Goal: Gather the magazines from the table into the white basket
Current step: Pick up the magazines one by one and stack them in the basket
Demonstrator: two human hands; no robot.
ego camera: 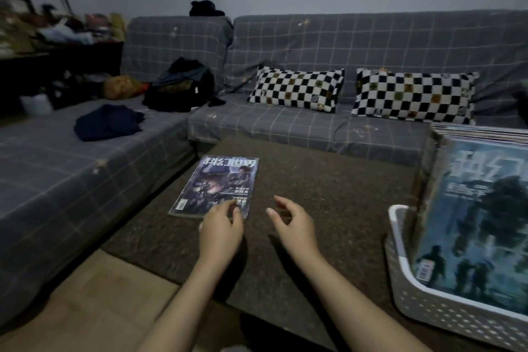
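My left hand [221, 226] hovers over the near corner of the last loose magazine [215, 186] on the brown table [328, 180], fingers loosely curled and gripping nothing; its long axis runs away from me, slightly rightward. My right hand [291, 221] hangs relaxed farther off. The white basket [405, 288] at right is cut off by the frame, its magazine count unclear.
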